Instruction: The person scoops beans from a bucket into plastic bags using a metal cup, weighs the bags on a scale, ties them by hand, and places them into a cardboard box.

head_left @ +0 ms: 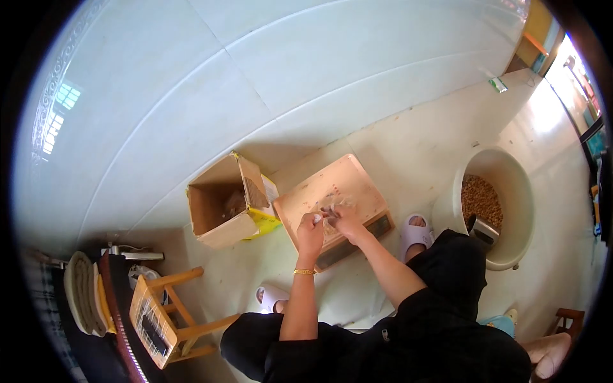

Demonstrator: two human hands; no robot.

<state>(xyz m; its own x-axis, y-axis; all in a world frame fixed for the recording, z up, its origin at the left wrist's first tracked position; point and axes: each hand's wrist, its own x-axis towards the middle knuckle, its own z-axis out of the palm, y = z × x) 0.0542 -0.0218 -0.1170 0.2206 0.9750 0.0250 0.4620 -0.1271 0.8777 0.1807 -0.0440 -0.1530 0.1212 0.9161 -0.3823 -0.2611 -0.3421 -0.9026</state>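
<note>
A platform scale (306, 195) with an orange-pink top and a dark front panel stands on the floor before me. Over its top, a clear plastic bag (348, 202) lies at my fingers, its outline faint. My left hand (311, 235) is closed, pinching what looks like the bag's gathered edge; a small whitish bit shows at its thumb. Close beside it, my right hand (347, 222) is also closed on the bag, its fingertips partly blurred. The bag's contents are too indistinct to name.
An open cardboard box (220, 236) stands left of the scale. To the right, a large pale bucket (520, 210) holds brown nut-like pieces and a metal scoop (483, 231). A wooden stool (153, 319) lies tipped at the lower left. A tiled wall (191, 96) rises behind.
</note>
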